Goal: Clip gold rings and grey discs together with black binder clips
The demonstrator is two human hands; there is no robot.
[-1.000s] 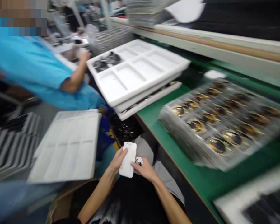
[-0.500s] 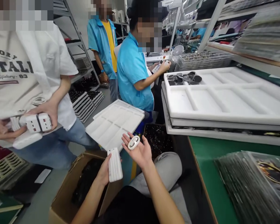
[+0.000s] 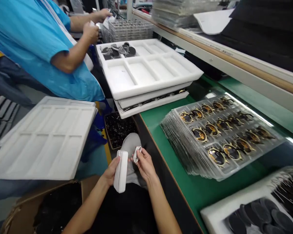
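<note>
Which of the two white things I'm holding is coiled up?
The cable in your right hand: it's wound into a loop, while the block in your left hand is boxy.

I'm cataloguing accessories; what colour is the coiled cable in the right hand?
The coiled cable is white, showing best in the head view.

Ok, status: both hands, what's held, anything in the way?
Left hand gripping white block. Right hand pinching white coil. Block and coil apart; nothing seen blocking either hand.
</note>
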